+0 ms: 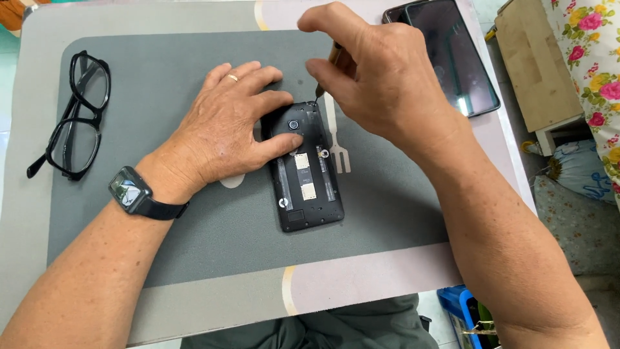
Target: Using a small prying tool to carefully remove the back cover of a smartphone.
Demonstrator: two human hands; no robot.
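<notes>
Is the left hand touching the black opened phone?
Touching. The head view shows the left hand with thumb and fingers pressed on the opened phone.

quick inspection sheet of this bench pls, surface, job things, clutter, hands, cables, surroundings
surface: grey mat on a pale table.
job's things: black phone, back cover off, lying face down on the mat; screwdriver with its tip at the phone's top edge.
clutter: black glasses at the mat's left; second phone, screen up, at the table's far right; pale fork-shaped tool beside the open phone.
hands: left hand presses on the phone's upper left; right hand grips the screwdriver.
cables: nothing seen.
surroundings: wooden stool, floral cloth, blue crate.
</notes>
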